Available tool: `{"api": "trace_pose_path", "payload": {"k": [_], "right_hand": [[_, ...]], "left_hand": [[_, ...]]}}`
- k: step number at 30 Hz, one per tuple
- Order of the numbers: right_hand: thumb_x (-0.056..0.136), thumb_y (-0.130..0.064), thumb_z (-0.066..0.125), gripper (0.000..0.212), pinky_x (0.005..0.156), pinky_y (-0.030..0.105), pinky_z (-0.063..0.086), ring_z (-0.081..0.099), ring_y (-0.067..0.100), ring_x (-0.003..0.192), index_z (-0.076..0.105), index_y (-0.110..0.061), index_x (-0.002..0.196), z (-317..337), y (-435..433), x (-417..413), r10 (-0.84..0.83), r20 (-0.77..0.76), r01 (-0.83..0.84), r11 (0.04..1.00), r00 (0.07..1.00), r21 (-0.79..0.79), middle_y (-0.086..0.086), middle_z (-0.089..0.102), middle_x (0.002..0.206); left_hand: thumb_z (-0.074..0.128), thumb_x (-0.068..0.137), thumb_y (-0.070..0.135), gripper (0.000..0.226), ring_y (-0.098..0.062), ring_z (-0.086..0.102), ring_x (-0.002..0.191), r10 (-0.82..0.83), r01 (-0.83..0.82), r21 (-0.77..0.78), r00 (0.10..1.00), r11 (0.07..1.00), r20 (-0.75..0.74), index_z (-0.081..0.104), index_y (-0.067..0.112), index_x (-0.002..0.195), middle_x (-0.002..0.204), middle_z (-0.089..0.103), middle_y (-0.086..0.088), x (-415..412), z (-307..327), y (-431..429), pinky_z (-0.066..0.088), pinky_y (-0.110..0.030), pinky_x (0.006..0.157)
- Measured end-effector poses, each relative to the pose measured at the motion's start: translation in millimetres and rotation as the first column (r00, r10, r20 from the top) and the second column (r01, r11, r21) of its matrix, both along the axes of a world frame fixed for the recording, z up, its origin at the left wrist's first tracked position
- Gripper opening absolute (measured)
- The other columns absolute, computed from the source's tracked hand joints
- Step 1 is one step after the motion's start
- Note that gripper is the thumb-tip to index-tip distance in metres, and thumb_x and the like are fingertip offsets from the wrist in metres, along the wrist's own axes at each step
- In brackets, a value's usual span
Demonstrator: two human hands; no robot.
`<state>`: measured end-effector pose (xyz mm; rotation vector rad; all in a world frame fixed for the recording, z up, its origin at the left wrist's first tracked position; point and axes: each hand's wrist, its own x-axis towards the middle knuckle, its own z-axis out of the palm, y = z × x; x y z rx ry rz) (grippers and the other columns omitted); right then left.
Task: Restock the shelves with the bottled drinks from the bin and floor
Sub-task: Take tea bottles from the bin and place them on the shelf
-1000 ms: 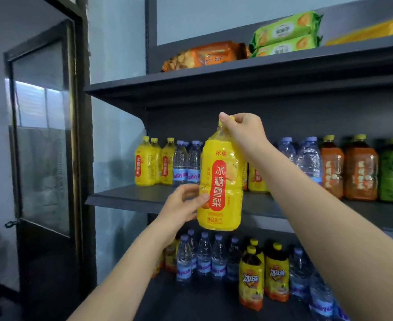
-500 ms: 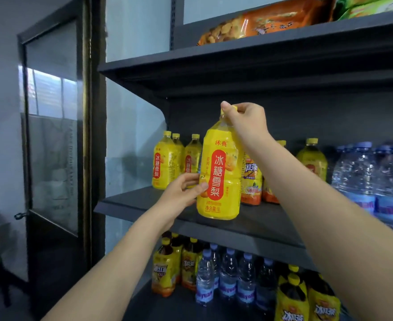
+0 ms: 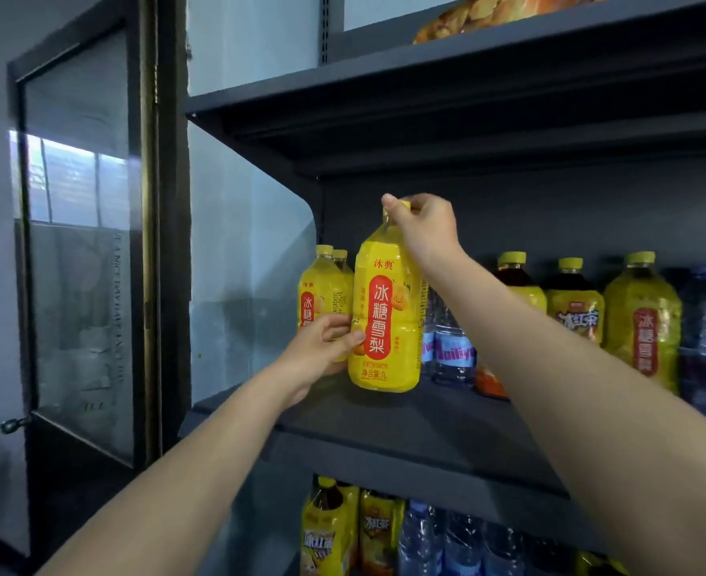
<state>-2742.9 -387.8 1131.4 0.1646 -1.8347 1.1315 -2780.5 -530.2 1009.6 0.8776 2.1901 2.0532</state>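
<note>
A large yellow bottle (image 3: 386,322) with a red label stands upright on the middle shelf (image 3: 417,426), near its left end. My right hand (image 3: 426,228) grips its yellow cap from above. My left hand (image 3: 322,347) holds the bottle's lower left side, thumb across the front. Two matching yellow bottles (image 3: 324,293) stand just behind it on the left.
To the right on the same shelf stand water bottles (image 3: 446,351), dark tea bottles (image 3: 571,309), another yellow bottle (image 3: 644,318) and more water at the edge. The lower shelf holds tea and water bottles (image 3: 384,534). Snack bags (image 3: 488,14) lie on the top shelf. A glass door (image 3: 81,243) is at left.
The bottle has moved deeper onto the middle shelf and towards the yellow bottles at its left end. Both hands keep their hold. The camera has come closer.
</note>
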Motion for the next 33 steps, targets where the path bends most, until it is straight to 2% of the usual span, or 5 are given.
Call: {"api": "trace_pose_path", "payload": {"k": [6,12,17,25,33], "right_hand": [[0.089,-0.037,0.060,0.038,0.081,0.033,0.046,0.060,0.022,0.094,0.064,-0.003,0.105,-5.7,-13.5,-60.3,-0.079,0.019,0.080,0.996,0.997,-0.047,0.012,0.066,0.100],[0.089,-0.034,0.061,0.034,0.074,0.028,0.043,0.059,0.021,0.089,0.065,-0.003,0.101,-28.9,-11.4,-100.1,-0.182,0.054,0.183,0.983,0.982,-0.020,0.007,0.063,0.090],[0.089,-0.037,0.061,0.041,0.079,0.027,0.044,0.057,0.017,0.092,0.063,-0.002,0.111,-35.2,-5.6,-110.7,-0.243,0.068,0.241,0.970,0.968,0.030,0.009,0.065,0.105],[0.083,-0.032,0.069,0.065,0.088,0.029,0.051,0.060,0.017,0.105,0.045,-0.004,0.136,-55.4,5.2,-87.5,-0.059,0.274,0.052,0.998,0.960,0.030,0.003,0.058,0.121],[0.076,-0.019,0.075,0.074,0.062,0.016,0.052,0.063,0.011,0.088,0.040,-0.009,0.140,-51.6,14.3,-80.3,0.000,0.412,-0.027,0.998,0.911,0.059,0.006,0.062,0.121]], "left_hand": [[0.058,0.090,0.021,0.053,-0.015,0.052,0.111,-0.056,0.056,-0.098,0.998,0.994,0.000,0.039,0.009,0.138,0.133,0.051,-0.007,-60.5,1.9,-14.0,0.047,-0.032,0.089],[0.064,0.087,0.017,0.058,-0.025,0.054,0.118,-0.069,0.055,-0.205,0.996,0.977,-0.062,0.040,-0.001,0.136,0.133,0.052,-0.016,-101.6,-10.0,-6.7,0.047,-0.033,0.097],[0.072,0.080,0.026,0.062,-0.026,0.059,0.112,-0.037,0.005,-0.245,0.991,0.970,-0.127,0.047,0.002,0.132,0.127,0.058,-0.015,-117.1,-17.7,-1.3,0.049,-0.044,0.098],[0.071,0.080,0.024,0.060,-0.028,0.061,0.109,-0.007,-0.042,-0.265,0.984,0.963,-0.180,0.049,-0.001,0.130,0.123,0.060,-0.016,-114.3,-13.9,-0.8,0.049,-0.044,0.097],[0.072,0.080,0.025,0.058,-0.027,0.061,0.109,0.055,-0.130,-0.334,0.973,0.933,-0.226,0.052,-0.001,0.128,0.120,0.063,-0.014,-115.6,-8.0,2.9,0.048,-0.042,0.098]]}}
